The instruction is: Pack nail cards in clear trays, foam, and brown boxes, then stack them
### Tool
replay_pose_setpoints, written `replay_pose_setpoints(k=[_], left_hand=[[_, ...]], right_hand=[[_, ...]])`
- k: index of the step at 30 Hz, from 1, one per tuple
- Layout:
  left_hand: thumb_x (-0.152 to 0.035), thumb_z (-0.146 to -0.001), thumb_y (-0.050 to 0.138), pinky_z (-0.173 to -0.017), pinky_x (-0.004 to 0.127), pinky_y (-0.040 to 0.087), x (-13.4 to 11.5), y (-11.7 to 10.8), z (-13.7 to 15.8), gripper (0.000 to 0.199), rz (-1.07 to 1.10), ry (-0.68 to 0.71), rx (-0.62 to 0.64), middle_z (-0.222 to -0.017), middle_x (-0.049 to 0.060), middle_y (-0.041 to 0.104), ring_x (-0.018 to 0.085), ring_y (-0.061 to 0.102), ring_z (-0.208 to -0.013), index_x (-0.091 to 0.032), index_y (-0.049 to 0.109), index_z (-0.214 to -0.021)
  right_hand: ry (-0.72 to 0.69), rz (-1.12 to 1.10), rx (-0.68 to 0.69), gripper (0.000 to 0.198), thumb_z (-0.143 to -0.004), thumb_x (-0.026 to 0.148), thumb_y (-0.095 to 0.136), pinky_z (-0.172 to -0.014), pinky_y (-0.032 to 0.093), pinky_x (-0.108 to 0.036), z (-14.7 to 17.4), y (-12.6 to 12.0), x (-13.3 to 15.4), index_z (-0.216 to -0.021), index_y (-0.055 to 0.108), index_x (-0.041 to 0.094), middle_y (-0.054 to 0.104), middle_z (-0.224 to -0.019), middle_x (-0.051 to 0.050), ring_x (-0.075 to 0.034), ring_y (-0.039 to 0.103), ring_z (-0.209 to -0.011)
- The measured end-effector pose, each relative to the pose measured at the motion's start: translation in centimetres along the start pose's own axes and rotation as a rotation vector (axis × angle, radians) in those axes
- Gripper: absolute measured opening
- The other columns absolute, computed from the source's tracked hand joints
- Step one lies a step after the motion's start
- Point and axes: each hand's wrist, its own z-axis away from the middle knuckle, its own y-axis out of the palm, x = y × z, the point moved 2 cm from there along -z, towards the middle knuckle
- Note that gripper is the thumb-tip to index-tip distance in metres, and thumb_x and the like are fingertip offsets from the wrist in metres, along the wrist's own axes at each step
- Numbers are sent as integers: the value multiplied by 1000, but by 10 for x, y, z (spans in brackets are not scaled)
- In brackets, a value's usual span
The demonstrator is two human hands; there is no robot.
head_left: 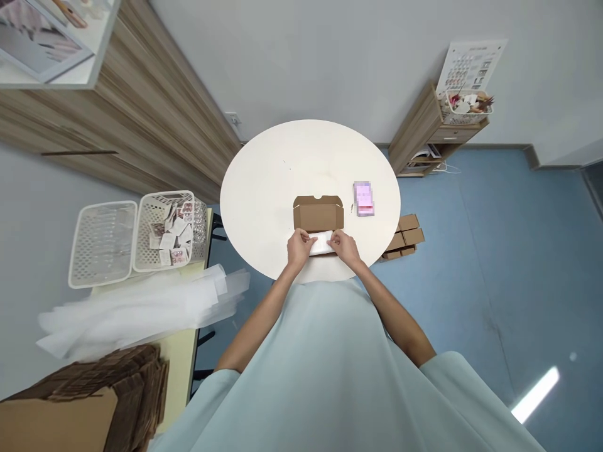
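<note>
On the near part of the round white table [264, 182] lies an open brown cardboard box [318, 218], its lid standing up on the far side. A small white wrapped packet [321, 243], apparently in thin foam sheet, is at the front of the box. My left hand [298, 251] pinches its left end between thumb and fingers. At the right end, my right hand [345, 248] pinches it the same way. What the wrap contains is hidden. The box's lower part is mostly covered by the packet and my hands.
A blurred pink rectangular item [363, 199] lies to the right on the table. Folded brown boxes [409, 235] sit beyond the right edge. On a left side table are white baskets [162, 232], one with small packets, white foam sheets [141, 311] and stacked flat cardboard [61, 414].
</note>
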Motion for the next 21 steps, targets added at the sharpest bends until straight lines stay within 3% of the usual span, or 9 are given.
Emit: replay_pose_setpoints(k=[3,12,21], left_hand=[[-22,-86,73,-82,35,50,6,6,-2,22,-66,50,79,-88,1,66,21,63,-85,-25,52,-82],[-7,-82,63,-92,44,54,20,16,-3,26,-235,144,200,-122,9,60,29,67,-105,-25,56,-100],[-5,-83,61,-94,47,56,26,27,-3,35,-291,171,276,-129,11,55,31,68,-107,-24,59,-113]], right_hand=[[12,158,50,2,-95,28,63,-68,40,-28,-5,6,0,-95,64,26,71,-84,1,-20,65,-78],[13,521,145,28,-100,23,65,-82,49,-33,-17,22,2,-128,65,19,79,-113,-13,-28,73,-105],[-39,697,188,18,-102,23,65,-92,50,-37,-18,27,12,-118,68,14,77,-112,-19,-32,70,-113]])
